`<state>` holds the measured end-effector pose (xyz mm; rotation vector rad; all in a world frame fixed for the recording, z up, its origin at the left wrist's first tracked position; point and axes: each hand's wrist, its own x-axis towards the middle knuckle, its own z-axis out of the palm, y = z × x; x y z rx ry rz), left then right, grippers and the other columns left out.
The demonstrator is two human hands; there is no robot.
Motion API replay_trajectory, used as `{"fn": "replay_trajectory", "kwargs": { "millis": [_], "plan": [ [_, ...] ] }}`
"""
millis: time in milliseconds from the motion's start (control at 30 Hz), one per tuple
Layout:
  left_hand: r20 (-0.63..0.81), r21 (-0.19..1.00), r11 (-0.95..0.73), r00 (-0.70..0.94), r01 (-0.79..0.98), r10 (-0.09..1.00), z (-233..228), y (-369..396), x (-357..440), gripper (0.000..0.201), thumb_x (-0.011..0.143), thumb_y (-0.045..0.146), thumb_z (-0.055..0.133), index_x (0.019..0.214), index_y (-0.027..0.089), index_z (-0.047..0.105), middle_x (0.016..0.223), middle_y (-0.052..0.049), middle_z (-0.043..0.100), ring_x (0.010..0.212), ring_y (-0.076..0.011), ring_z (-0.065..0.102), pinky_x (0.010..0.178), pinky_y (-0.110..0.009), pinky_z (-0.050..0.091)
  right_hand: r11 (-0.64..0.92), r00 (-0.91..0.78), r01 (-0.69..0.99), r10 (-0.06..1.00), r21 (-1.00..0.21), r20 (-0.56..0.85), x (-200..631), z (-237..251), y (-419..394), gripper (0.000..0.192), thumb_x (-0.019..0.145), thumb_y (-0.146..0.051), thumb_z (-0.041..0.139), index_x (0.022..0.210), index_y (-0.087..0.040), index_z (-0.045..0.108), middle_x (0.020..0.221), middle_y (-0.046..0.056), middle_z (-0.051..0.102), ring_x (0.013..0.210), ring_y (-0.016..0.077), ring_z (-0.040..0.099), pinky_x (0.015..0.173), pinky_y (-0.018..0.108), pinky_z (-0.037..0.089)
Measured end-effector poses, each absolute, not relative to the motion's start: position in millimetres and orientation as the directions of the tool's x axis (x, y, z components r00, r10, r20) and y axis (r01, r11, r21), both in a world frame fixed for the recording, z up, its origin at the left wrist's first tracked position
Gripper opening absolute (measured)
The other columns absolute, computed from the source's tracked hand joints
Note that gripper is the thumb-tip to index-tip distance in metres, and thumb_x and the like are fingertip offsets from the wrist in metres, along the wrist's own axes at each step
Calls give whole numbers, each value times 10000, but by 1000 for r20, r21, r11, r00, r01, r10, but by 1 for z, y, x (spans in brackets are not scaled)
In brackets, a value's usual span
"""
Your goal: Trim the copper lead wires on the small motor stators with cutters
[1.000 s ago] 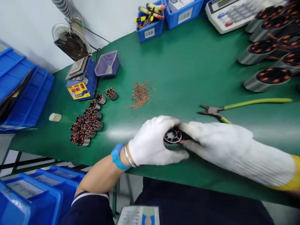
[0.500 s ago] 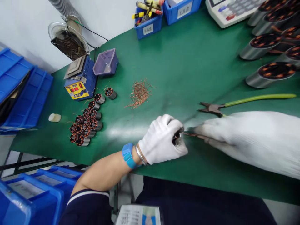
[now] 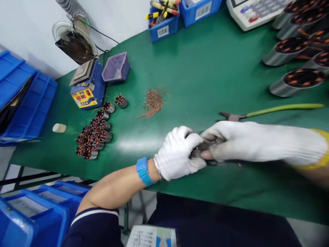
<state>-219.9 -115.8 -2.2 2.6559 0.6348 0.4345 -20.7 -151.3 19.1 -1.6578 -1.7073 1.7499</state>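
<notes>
Near the front edge of the green bench (image 3: pixel 205 68), the gloved left hand (image 3: pixel 180 154) is curled tight around a small motor stator (image 3: pixel 197 151), of which only a dark sliver shows between the fingers. The gloved right hand (image 3: pixel 231 140) meets it from 3 o'clock, fingertips pinched on the same stator. Just beyond the right hand, at 12 o'clock, lie green-handled cutters (image 3: pixel 269 111). A heap of copper wire clippings (image 3: pixel 153 102) sits at 11 o'clock, and a cluster of small stators (image 3: pixel 94 137) at 9 o'clock.
</notes>
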Motion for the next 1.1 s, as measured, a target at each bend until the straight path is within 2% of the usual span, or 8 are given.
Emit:
{"fn": "replay_trajectory", "kwargs": {
  "millis": [100,400,533,633,767,900,1033,1100],
  "plan": [
    [195,409,-835,859,368,474,1,-115,-220,219,857,322,465,959,188,605,952,-89,542,856,-226,507,765,-362,470,-451,-454,395,662,-801,-596,-28,16,-154,457,711,-623,633,703,-166,633,620,35,628,534,114,528,512,237,413],
    [132,355,-839,866,413,482,9,-117,-219,221,858,318,421,937,173,568,935,-112,578,848,-252,523,751,-399,483,-453,-368,371,729,-810,-577,-34,13,-164,499,730,-662,591,678,-166,615,582,42,607,520,134,544,513,255,434],
    [129,472,-777,839,417,529,11,-117,-222,291,797,322,455,1002,128,524,944,-150,589,852,-281,557,770,-466,517,-455,-300,392,758,-799,-579,-36,11,-170,532,720,-710,556,640,-185,581,567,42,602,509,144,540,503,268,436],
    [152,637,-697,832,330,534,12,-116,-226,524,673,329,558,1137,106,465,1088,-182,593,978,-314,590,880,-515,528,-427,-239,483,775,-764,-584,-39,9,-172,527,770,-696,502,623,-192,553,574,33,599,501,134,504,484,267,390],
    [12,885,-374,787,279,617,12,-108,-229,697,639,342,678,1250,165,393,1275,-173,566,1122,-294,597,991,-486,513,-340,-181,571,836,-748,-518,-40,9,-173,543,779,-711,442,601,-200,491,539,10,537,475,122,427,454,268,301],
    [-198,963,13,677,268,708,22,-93,-231,644,784,444,648,1308,185,377,1348,-175,543,971,-210,659,742,-344,582,-286,-142,570,889,-770,-435,-33,11,-176,604,803,-767,362,661,-204,530,575,8,538,511,135,459,486,278,340],
    [-500,866,250,753,433,427,41,-87,-234,499,821,514,643,1167,168,545,1049,-105,674,587,-116,609,446,-221,449,-272,-142,537,904,-799,-403,-27,16,-181,623,808,-780,381,721,-204,603,648,38,620,567,165,532,543,308,412],
    [-493,867,281,785,411,375,46,-90,-235,468,821,440,651,1200,193,534,1012,-82,679,520,-97,589,415,-213,424,-293,-138,461,909,-838,-393,-25,19,-181,593,788,-766,453,728,-200,620,659,49,634,566,167,540,537,306,422]
  ]
}}
